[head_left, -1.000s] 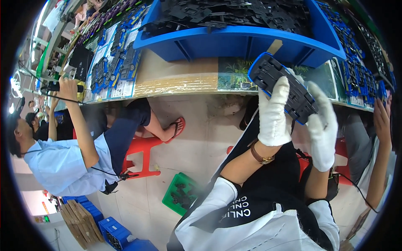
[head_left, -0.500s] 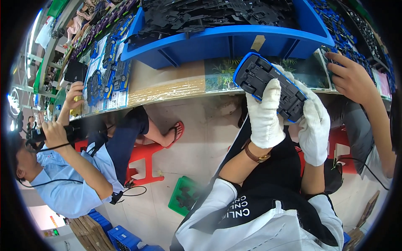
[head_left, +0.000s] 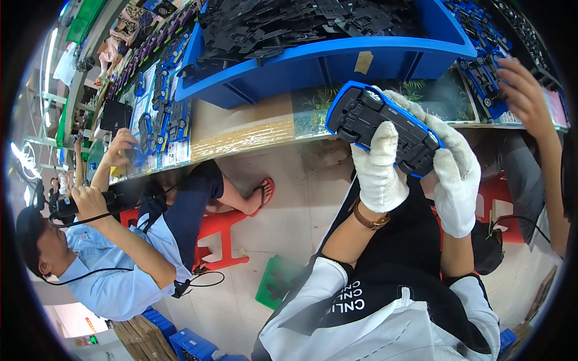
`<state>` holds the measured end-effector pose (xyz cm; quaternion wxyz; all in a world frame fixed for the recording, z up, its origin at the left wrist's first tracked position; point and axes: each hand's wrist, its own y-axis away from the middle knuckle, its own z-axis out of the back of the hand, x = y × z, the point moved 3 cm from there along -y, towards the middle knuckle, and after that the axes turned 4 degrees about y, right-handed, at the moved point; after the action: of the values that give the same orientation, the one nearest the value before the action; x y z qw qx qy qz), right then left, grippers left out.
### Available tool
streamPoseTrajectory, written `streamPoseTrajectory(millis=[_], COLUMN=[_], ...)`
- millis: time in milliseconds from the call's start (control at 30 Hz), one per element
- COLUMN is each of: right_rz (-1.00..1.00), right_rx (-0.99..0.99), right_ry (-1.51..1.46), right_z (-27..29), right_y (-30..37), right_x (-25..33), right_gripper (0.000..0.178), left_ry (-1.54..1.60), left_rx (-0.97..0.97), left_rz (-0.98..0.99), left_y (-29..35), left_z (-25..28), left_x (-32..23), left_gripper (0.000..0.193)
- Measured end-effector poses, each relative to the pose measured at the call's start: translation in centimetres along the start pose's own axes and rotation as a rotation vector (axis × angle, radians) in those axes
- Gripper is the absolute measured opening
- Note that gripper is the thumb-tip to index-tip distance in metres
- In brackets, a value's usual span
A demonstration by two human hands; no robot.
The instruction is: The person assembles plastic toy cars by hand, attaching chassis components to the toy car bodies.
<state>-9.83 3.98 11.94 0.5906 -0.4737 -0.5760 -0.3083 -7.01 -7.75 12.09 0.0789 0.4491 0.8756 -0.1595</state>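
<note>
A blue toy car (head_left: 400, 137) is held upside down in front of me, its black underside facing up and its wheels showing at the edges. My left hand (head_left: 380, 174), in a white glove, grips its near side with the thumb lying across the underside. Round the car's right end and far side, my gloved right hand (head_left: 456, 174) is closed on it too. The car hangs in the air just off the table's near edge, close to a large blue bin (head_left: 271, 90).
Black flat plastic parts (head_left: 313, 24) fill the bin. Several blue toy cars (head_left: 161, 114) lie on the table at left, more (head_left: 484, 78) at right. A co-worker (head_left: 120, 259) with a black power tool sits at left; another person's hand (head_left: 522, 93) reaches in at right. A green crate (head_left: 277, 283) stands on the floor.
The toy car has tilted in my hands, so its wheels and far blue side show more. At right, the other person's hand has moved rightward, and the co-worker's hand at left has shifted slightly.
</note>
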Motion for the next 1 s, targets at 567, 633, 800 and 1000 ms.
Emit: streamPoseTrajectory(millis=[567, 633, 800, 1000], right_rz=[0.096, 0.072, 0.122, 0.242], right_rx=[0.059, 0.05, 0.075, 0.06], right_ry=[-0.033, -0.095, -0.104, 0.018], right_z=[-0.1, -0.4, -0.9, -0.8], right_y=[0.2, 0.4, 0.5, 0.4], right_x=[0.9, 0.6, 0.7, 1.0], right_gripper=[0.046, 0.048, 0.062, 0.059], left_ry=[-0.066, -0.065, -0.044, -0.079], left_rx=[-0.006, 0.004, 0.033, 0.093], left_rz=[0.04, 0.028, 0.065, 0.077], left_y=[0.1, 0.0, -0.4, -0.8], left_z=[0.3, 0.5, 0.6, 1.0], left_x=[1.0, 1.0, 1.4, 2.2], left_gripper=[0.046, 0.048, 0.051, 0.055])
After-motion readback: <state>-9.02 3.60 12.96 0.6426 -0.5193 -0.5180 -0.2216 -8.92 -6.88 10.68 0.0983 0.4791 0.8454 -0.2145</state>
